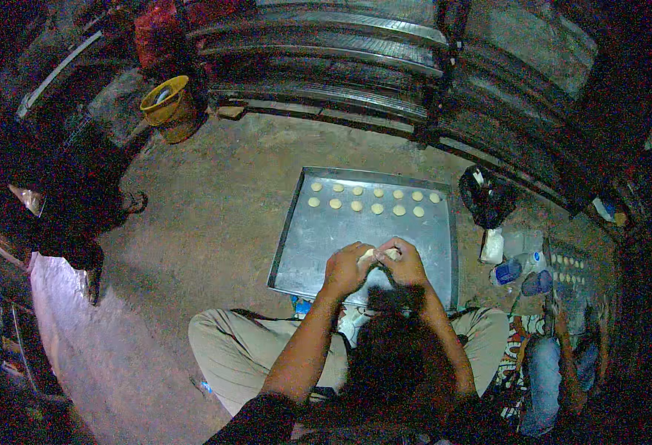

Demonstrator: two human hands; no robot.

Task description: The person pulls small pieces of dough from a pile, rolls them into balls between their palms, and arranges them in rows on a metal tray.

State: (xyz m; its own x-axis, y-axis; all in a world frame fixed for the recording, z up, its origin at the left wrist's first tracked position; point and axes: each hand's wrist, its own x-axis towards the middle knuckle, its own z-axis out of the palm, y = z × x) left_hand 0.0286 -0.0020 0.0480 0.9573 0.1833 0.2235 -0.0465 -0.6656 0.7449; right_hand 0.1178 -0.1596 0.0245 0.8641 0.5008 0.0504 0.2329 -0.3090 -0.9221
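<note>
Two-handed grip: the bare left hand [345, 270] and bare right hand [409, 264] meet with fingers curled inward, both grasping pale, soft-looking dough [393, 254].
Dough: between the fingertips, above the near half of a shallow, rectangular grey metal tray [315, 245]; whether one lump or two pieces, I cannot tell.
Discs on the tray: thirteen small, round, cream-coloured dough discs [378, 193] lie spaced apart along the far side, seven in the farther row, six in the nearer.
Dough work in hand: probably pinching off or shaping a portion, judging by the meeting fingers.
Next disc: would call for a portion matching the others, rounded, then set down lightly without touching its neighbours; the nearer row's right end looks like a natural spot.
Right of the tray: a crumpled black plastic bag [485, 196] and, farther off, a second metal tray [574, 297] bearing similar discs.
</note>
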